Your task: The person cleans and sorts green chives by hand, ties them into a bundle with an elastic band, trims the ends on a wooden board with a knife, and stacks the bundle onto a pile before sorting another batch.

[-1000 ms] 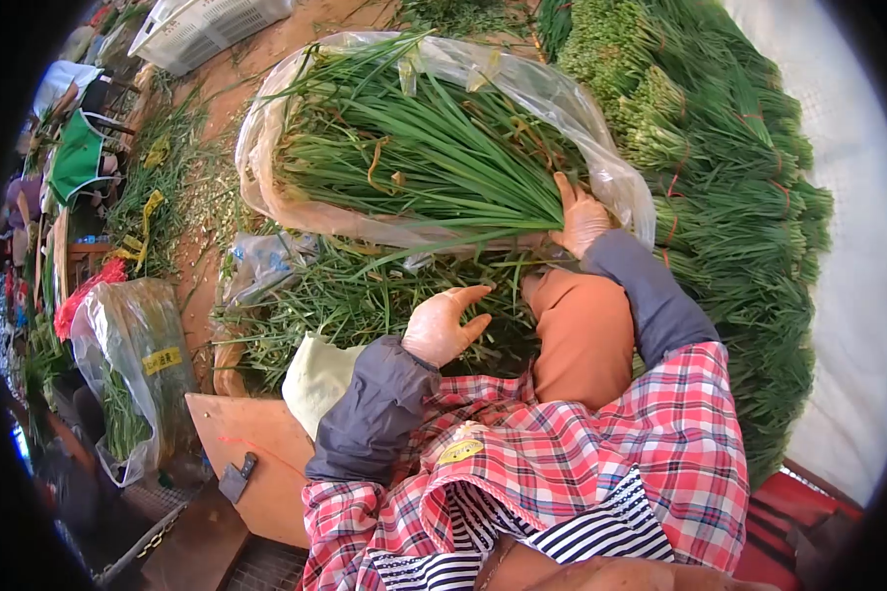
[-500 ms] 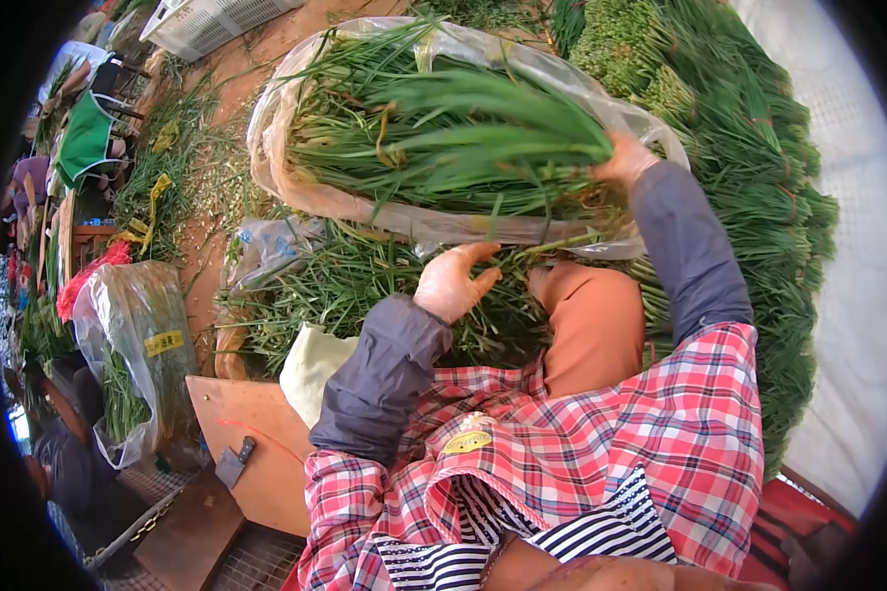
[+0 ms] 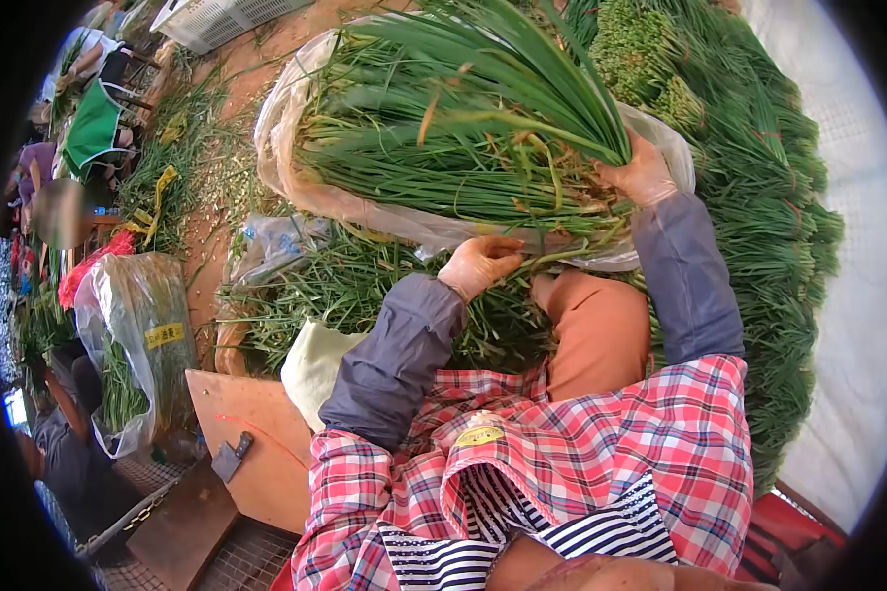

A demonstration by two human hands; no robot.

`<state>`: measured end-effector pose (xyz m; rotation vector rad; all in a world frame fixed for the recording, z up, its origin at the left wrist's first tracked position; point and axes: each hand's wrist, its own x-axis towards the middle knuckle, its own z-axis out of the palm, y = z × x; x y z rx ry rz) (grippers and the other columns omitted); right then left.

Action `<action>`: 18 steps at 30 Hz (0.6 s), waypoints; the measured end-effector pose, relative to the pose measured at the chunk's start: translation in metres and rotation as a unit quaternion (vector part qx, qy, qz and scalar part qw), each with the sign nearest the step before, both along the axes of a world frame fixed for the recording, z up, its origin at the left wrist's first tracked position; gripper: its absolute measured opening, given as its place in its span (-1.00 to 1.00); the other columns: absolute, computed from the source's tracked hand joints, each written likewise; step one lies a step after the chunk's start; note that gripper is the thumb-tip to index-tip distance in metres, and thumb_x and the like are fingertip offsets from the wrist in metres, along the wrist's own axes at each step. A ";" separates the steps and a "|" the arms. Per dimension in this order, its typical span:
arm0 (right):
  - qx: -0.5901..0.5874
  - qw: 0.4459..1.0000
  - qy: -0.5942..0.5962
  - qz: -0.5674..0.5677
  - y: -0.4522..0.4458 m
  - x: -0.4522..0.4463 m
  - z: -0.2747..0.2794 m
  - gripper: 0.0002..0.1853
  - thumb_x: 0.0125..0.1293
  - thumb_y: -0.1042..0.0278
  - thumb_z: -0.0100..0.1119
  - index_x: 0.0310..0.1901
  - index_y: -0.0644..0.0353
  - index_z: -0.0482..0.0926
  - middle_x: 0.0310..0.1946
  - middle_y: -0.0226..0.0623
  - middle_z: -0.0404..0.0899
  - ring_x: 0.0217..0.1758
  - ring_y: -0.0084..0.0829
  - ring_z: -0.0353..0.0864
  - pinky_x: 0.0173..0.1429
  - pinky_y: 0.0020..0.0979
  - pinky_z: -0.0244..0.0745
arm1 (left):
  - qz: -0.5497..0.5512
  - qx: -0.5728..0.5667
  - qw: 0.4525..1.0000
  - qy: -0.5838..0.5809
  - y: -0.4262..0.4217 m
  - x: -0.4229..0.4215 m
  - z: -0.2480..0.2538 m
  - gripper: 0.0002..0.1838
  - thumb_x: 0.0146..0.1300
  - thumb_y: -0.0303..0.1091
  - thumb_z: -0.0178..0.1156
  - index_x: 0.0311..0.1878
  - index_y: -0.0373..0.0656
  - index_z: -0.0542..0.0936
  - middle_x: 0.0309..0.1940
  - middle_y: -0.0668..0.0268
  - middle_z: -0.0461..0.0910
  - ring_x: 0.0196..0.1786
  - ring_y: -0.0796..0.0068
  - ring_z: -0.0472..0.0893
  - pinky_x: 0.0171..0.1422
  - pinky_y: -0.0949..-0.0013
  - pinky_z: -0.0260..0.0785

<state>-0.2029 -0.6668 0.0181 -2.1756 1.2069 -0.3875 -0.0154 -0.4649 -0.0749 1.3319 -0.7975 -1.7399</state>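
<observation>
My right hand [image 3: 643, 173] is closed round the base of a bunch of long green stalks [image 3: 552, 84], whose leaves fan up and to the left. Under the bunch, more green stalks [image 3: 394, 177] lie in an open clear plastic bag [image 3: 284, 118]. My left hand [image 3: 480, 264] is at the bag's near edge, its thumb and fingers pressed together near a thin pale stalk; what they hold is too small to make out. Loose green leaves [image 3: 350, 281] are heaped below the bag, beside my left hand.
Tied green bundles [image 3: 749, 177] are stacked on the right. A board [image 3: 251, 443] with a dark metal piece [image 3: 230, 458] lies at lower left, near a filled plastic bag [image 3: 133, 345]. A white crate [image 3: 222, 22] is at the top. Other people are at far left.
My right hand has lifted the bunch up off the bag's contents and moved right. My left hand has moved up and right to the bag's edge, and its fingers have come together.
</observation>
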 end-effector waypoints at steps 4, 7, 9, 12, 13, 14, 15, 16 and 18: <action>0.156 0.987 0.019 0.013 0.026 0.028 0.034 -0.43 -0.10 0.21 0.32 0.00 0.20 0.44 -0.21 -0.05 0.57 -0.13 -0.20 0.56 -0.03 -0.34 0.41 | -0.004 -0.051 0.995 0.083 0.000 -0.002 0.015 -0.42 0.09 -0.30 0.29 0.18 -0.22 0.36 0.00 0.21 0.50 0.00 0.44 0.51 -0.01 0.42 0.36; 0.092 0.979 -0.032 0.180 0.035 0.031 -0.004 -0.49 -0.08 0.19 0.32 -0.05 0.19 0.48 -0.24 -0.07 0.58 -0.17 -0.24 0.58 -0.08 -0.37 0.43 | 0.120 -0.071 0.964 0.228 0.014 -0.008 0.024 -0.29 0.03 -0.23 0.35 0.24 -0.18 0.28 0.08 0.24 0.43 0.09 0.38 0.46 0.05 0.32 0.35; 0.131 0.961 -0.053 0.236 0.072 0.046 -0.007 -0.44 -0.06 0.17 0.29 0.02 0.17 0.42 -0.24 -0.06 0.58 -0.16 -0.16 0.57 -0.11 -0.33 0.45 | 0.180 -0.143 0.924 0.304 0.024 -0.008 0.025 -0.22 -0.02 -0.18 0.37 0.26 -0.14 0.24 0.14 0.25 0.38 0.14 0.32 0.42 0.10 0.23 0.33; -0.038 0.958 0.118 0.258 0.137 0.071 0.028 -0.39 -0.13 0.37 0.18 0.08 0.12 0.30 -0.31 -0.07 0.57 -0.20 -0.07 0.57 -0.15 -0.17 0.49 | 0.289 -0.193 0.865 0.363 0.045 0.009 0.018 -0.16 -0.12 -0.02 0.40 0.23 -0.05 0.26 0.24 0.24 0.25 0.24 0.16 0.32 0.22 0.09 0.28; -0.010 0.951 0.166 0.262 0.153 0.081 0.033 -0.37 -0.11 0.36 0.17 0.10 0.11 0.26 -0.35 -0.04 0.56 -0.24 -0.05 0.57 -0.18 -0.15 0.49 | 0.317 -0.187 0.848 0.383 0.056 0.015 0.031 -0.18 -0.11 -0.01 0.40 0.21 -0.09 0.28 0.23 0.23 0.27 0.23 0.17 0.32 0.23 0.08 0.29; 0.034 0.940 0.211 0.266 0.167 0.090 0.040 -0.40 -0.09 0.36 0.14 0.09 0.12 0.27 -0.39 -0.01 0.56 -0.27 -0.04 0.57 -0.19 -0.15 0.49 | 0.343 -0.182 0.828 0.405 0.064 0.021 0.041 -0.19 -0.11 -0.01 0.39 0.19 -0.14 0.30 0.21 0.22 0.30 0.22 0.17 0.33 0.24 0.08 0.30; 0.024 0.944 0.168 0.284 0.177 0.091 0.035 -0.42 -0.07 0.35 0.13 0.08 0.13 0.28 -0.41 -0.01 0.55 -0.30 -0.02 0.57 -0.20 -0.15 0.49 | 0.374 -0.220 0.815 0.385 0.069 0.028 0.040 -0.15 -0.12 0.06 0.37 0.19 -0.19 0.28 0.20 0.20 0.30 0.23 0.16 0.32 0.22 0.04 0.32; 0.018 0.946 0.127 0.299 0.185 0.090 0.025 -0.44 -0.06 0.34 0.12 0.07 0.13 0.29 -0.43 0.00 0.55 -0.32 0.00 0.56 -0.20 -0.15 0.49 | 0.383 -0.237 0.815 0.364 0.078 0.041 0.046 -0.13 -0.13 0.09 0.36 0.20 -0.19 0.27 0.22 0.19 0.27 0.24 0.14 0.30 0.22 0.02 0.32; 0.087 0.912 0.153 0.372 0.194 0.091 0.005 -0.48 -0.03 0.33 0.11 0.06 0.17 0.32 -0.37 0.02 0.55 -0.28 -0.07 0.58 -0.22 -0.20 0.49 | 0.400 -0.261 0.814 0.329 0.102 0.068 0.058 -0.09 -0.14 0.17 0.33 0.21 -0.19 0.26 0.26 0.18 0.20 0.27 0.10 0.26 0.22 -0.02 0.32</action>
